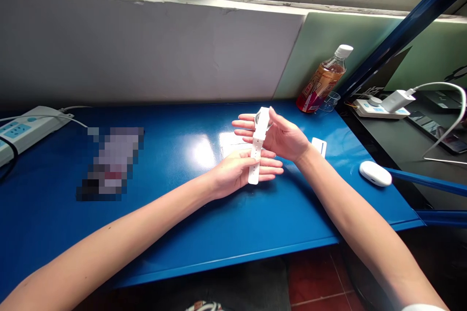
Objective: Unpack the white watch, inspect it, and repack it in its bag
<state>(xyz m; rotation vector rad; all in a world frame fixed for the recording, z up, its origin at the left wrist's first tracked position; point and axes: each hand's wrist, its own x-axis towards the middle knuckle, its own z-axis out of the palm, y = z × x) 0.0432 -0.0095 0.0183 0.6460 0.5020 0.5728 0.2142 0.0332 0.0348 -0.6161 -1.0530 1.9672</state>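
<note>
A white wristwatch (pixel 260 132) is held up over the blue desk, its strap running roughly up and down. Its round case is partly hidden near the top, and a row of holes shows along the lower strap. My left hand (pixel 242 167) pins the lower strap under the thumb, the other fingers stretched out behind it. Around the upper end, my right hand (pixel 282 136) has its thumb at the watch's edge and its fingers extended behind it. Partly covered by my hands, a white sheet (pixel 228 142) lies on the desk.
A drink bottle (pixel 324 80) stands at the back right. A white card (pixel 319 146) and a rounded white case (pixel 375 174) lie to the right. Power strips sit at left (pixel 32 129) and right (pixel 379 108). A blurred-out flat object (pixel 115 163) lies left.
</note>
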